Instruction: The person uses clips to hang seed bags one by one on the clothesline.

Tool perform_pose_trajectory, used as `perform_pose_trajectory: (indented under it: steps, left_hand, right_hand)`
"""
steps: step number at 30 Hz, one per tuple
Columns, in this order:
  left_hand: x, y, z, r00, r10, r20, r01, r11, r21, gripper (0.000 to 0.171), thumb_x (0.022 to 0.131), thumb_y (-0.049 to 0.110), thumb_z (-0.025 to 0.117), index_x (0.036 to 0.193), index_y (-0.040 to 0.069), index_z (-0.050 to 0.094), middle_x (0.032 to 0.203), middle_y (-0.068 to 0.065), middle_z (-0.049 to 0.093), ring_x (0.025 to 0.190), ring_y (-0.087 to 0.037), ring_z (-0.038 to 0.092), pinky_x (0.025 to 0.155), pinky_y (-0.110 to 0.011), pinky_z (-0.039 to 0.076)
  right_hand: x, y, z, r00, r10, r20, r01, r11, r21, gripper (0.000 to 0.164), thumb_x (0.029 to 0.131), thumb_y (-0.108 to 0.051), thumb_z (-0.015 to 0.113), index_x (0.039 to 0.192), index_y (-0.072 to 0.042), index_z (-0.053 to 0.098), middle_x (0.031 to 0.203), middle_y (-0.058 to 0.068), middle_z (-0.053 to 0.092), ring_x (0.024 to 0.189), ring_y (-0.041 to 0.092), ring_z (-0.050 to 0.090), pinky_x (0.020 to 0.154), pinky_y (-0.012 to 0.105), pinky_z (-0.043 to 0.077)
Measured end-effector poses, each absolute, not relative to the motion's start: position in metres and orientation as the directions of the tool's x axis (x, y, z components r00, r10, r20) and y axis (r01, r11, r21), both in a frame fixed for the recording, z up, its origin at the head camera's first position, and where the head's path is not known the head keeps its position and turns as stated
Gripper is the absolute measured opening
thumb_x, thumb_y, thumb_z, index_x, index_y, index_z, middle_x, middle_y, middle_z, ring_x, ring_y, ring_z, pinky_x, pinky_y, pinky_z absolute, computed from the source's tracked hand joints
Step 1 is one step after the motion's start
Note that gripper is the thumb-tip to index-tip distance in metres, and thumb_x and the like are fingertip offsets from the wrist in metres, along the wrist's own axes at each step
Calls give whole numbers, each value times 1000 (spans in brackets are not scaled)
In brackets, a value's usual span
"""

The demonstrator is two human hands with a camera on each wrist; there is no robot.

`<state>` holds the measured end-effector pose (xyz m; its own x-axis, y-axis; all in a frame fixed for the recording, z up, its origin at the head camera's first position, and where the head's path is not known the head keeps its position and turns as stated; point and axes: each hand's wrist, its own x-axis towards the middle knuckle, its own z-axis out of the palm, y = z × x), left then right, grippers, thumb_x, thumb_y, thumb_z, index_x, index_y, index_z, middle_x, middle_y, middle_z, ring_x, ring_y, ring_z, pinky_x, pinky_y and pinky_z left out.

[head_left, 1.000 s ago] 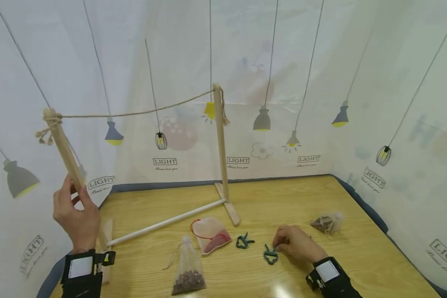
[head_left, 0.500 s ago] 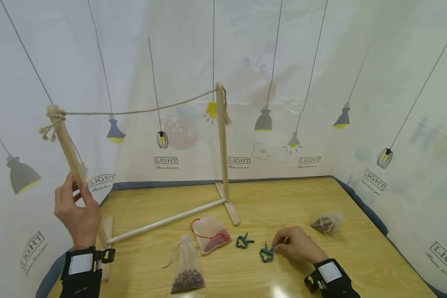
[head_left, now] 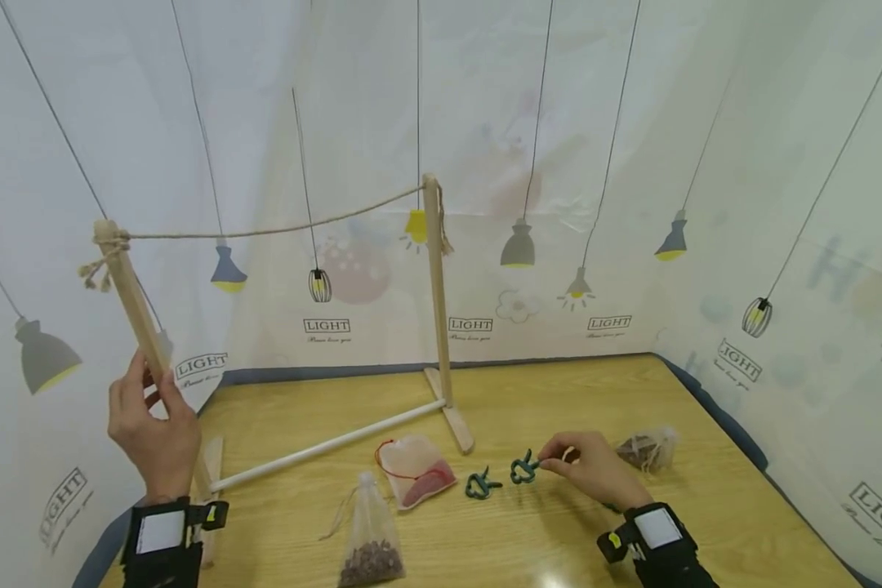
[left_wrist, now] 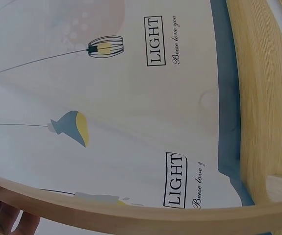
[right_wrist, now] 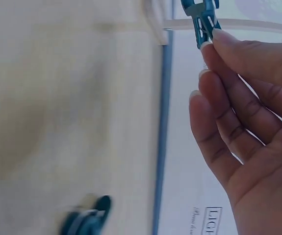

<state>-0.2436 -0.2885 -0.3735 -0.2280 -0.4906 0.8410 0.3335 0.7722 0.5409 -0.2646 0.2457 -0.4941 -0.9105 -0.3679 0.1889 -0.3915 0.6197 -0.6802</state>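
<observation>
My left hand (head_left: 153,433) grips the left wooden post (head_left: 134,298) of a frame; this post (left_wrist: 145,219) crosses the bottom of the left wrist view. A sagging rope (head_left: 279,231) joins the tops of both posts. With thumb and fingertips, my right hand (head_left: 595,467) pinches a dark green clip (head_left: 523,467) by its handles, just above the table. A similar clip (head_left: 479,484) lies to its left. Low in the right wrist view is a blurred green clip (right_wrist: 87,219). The held clip (right_wrist: 203,19) appears at that view's top.
On the table (head_left: 559,392) lie a mesh bag with dark pieces (head_left: 371,543), a pouch with red cord (head_left: 415,471) and another small bag (head_left: 647,449) behind my right hand. A white bar (head_left: 331,443) joins the posts low down. Printed cloth (head_left: 544,310) surrounds the table.
My right hand has drawn its clip slightly left, then raised it off the table and away from me. The left hand keeps its grip on the post.
</observation>
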Motion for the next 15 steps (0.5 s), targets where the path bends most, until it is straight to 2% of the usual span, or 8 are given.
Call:
perform_pose_trajectory:
  steps: [10, 15]
  left_hand:
    - [-260, -308, -392, -225, -502, 835, 305, 778, 550, 38, 104, 12, 59, 143, 14, 61, 118, -28, 64, 112, -37, 64, 88, 0, 39]
    - [-260, -305, -390, -220, -512, 830, 309, 771, 557, 38, 105, 11, 57, 143, 13, 60, 120, -28, 64, 113, -37, 63, 89, -1, 40]
  right_hand:
    - [-268, 236, -462, -890, -278, 361, -454, 601, -658, 5, 96, -27, 73, 101, -26, 75, 98, -10, 74, 84, 6, 67, 77, 25, 58]
    - [-267, 230, -451, -862, -242, 446, -497, 577, -648, 7, 97, -27, 72, 103, -26, 75, 99, -8, 74, 87, 7, 68, 78, 25, 59]
